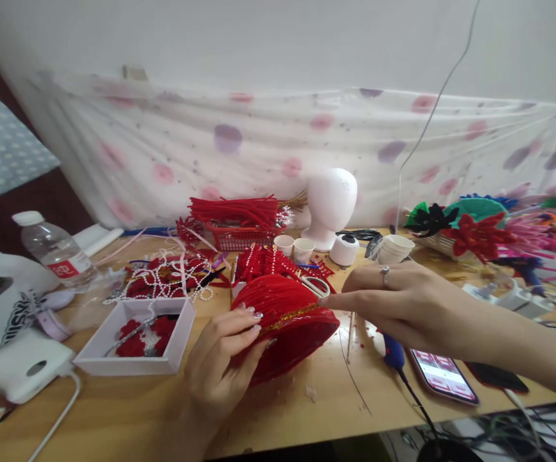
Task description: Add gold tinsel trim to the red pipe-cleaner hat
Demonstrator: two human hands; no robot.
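A red hollow piece [282,314], ribbed on its upper side and open toward me, lies tilted at the middle of the table. A gold glitter band [292,314] runs along near its rim. My left hand [225,353] grips its left side, thumb at the opening and fingers on top. With its index finger stretched to the band's right end, my right hand [388,295] touches the piece; whether it pinches anything is too small to tell. Behind that fingertip are scissor handles [315,286]. A blue glue gun [393,351] lies below my right hand.
A white box [133,366] with red flowers is on the left, near a bottle [56,250]. Behind stand a red basket [246,239], paper cups [304,250] and a white foam head [330,199]. A phone [444,375], cables and colourful flowers [480,234] are on the right.
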